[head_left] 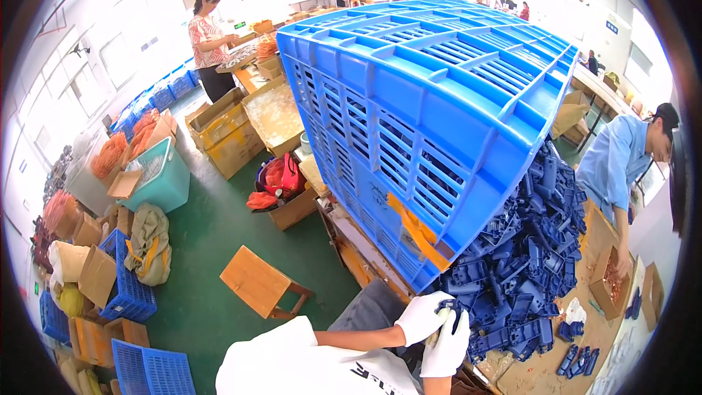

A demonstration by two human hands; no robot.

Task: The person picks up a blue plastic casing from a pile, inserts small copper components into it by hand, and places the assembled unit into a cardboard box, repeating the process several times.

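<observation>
Down at the lower edge, both white-gloved hands meet at the near end of a heap of dark blue plastic parts (523,263) on the workbench (548,373). Left hand (422,317) and right hand (447,344) are curled together around one dark blue part (447,309). Above them a big blue slatted crate (431,102) sits tipped over the heap

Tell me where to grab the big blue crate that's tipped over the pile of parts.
Probably the blue crate is best gripped by the slatted side wall at its lower corner, near the orange tape strip, coming from the near side. It leans on the dark blue parts, and the slots give fingers purchase.
</observation>
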